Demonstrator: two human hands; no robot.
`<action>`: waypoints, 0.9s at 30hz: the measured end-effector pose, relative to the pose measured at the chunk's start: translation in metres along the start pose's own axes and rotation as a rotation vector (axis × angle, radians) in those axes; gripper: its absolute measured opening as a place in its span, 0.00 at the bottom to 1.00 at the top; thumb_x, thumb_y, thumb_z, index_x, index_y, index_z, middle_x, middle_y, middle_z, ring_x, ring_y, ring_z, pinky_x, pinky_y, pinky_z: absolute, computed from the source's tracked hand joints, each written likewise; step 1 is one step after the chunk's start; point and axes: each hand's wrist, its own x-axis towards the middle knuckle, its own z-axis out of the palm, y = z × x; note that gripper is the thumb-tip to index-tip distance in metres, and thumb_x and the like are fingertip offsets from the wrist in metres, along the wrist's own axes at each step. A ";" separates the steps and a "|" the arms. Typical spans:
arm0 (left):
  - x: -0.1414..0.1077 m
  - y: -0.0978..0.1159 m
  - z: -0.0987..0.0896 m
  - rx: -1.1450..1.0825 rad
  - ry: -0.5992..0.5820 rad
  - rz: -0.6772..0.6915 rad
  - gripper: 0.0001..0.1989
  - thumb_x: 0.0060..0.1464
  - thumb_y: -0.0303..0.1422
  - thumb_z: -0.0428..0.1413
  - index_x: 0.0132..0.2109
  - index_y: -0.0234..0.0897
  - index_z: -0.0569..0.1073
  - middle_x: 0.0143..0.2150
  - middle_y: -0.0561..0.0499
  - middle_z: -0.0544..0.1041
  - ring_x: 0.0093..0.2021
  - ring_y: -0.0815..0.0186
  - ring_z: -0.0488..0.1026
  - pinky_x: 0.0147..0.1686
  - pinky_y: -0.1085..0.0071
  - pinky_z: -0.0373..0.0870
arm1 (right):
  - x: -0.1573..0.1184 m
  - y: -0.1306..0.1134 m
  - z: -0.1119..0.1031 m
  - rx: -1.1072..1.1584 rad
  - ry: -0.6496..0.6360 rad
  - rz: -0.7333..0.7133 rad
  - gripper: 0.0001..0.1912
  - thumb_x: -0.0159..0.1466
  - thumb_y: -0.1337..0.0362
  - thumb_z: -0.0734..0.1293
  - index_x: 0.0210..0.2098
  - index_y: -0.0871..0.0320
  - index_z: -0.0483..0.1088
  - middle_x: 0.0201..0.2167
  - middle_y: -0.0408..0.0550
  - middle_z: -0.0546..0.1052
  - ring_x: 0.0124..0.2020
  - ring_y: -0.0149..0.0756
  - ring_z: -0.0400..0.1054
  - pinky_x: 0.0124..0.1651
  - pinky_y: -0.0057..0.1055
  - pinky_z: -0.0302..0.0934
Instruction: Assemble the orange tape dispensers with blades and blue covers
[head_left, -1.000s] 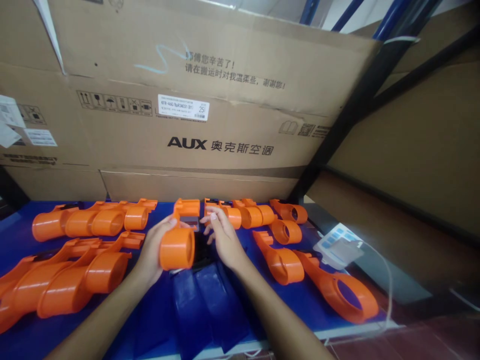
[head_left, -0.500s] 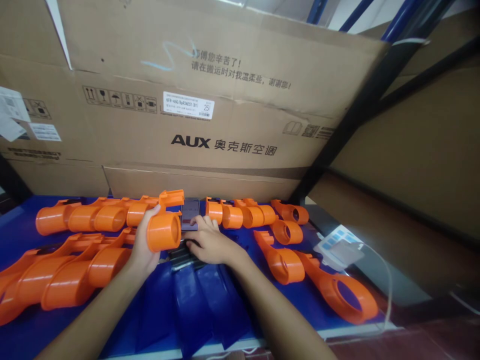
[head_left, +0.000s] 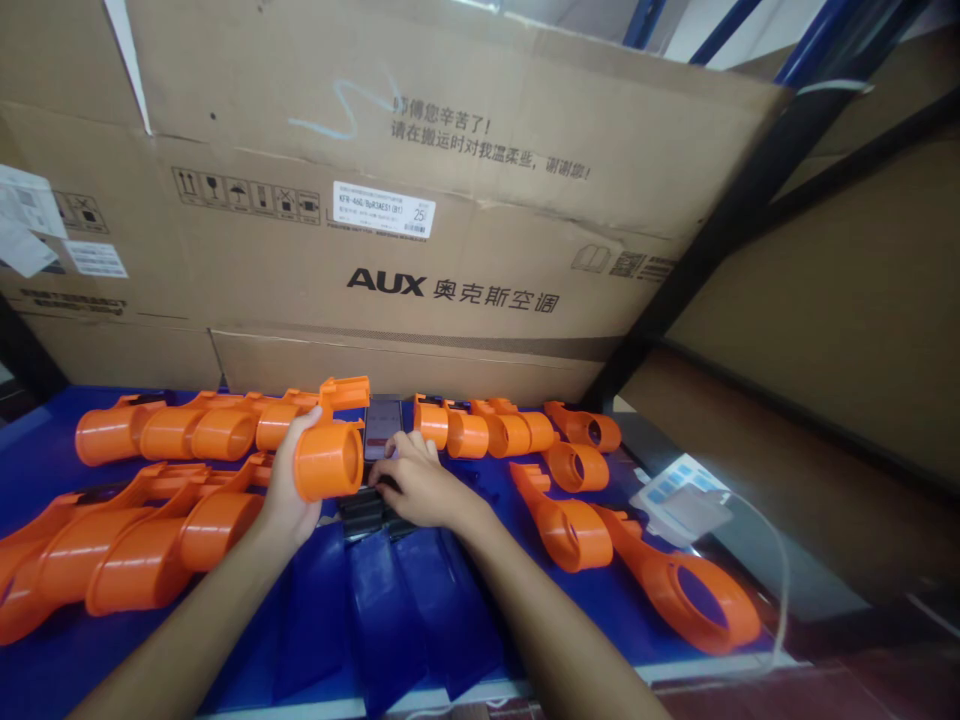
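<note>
My left hand [head_left: 294, 490] is closed around an orange plastic part [head_left: 328, 462] with a round cup-like ring and a slotted arm on top. To its right, my right hand [head_left: 412, 478] has its fingers bent and drawn together above some black pieces [head_left: 361, 516]; what its fingertips hold, if anything, is hidden. Just beyond those fingers lies a phone-like device with a dark screen [head_left: 383, 428]. Blue flat strips [head_left: 384, 615] spread from the black pieces towards the front edge.
Rows of similar orange parts [head_left: 135, 560] lie on the blue tabletop [head_left: 240, 655] at left, with more orange parts [head_left: 576, 532] at right. A white device with a cable [head_left: 682, 500] sits far right. A large cardboard box [head_left: 450, 230] stands behind, beside a dark metal post [head_left: 675, 260].
My right hand's fingers have drawn back slightly from the phone-like device and bent closer together. My left hand still holds the orange part in about the same place. The view has shifted slightly.
</note>
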 end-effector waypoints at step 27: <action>-0.003 -0.015 -0.002 0.179 -0.152 -0.022 0.17 0.45 0.39 0.67 0.40 0.35 0.76 0.29 0.53 0.79 0.25 0.67 0.75 0.26 0.74 0.70 | -0.014 0.005 -0.023 0.951 0.602 0.196 0.09 0.68 0.57 0.65 0.44 0.53 0.65 0.23 0.36 0.68 0.21 0.29 0.63 0.24 0.25 0.58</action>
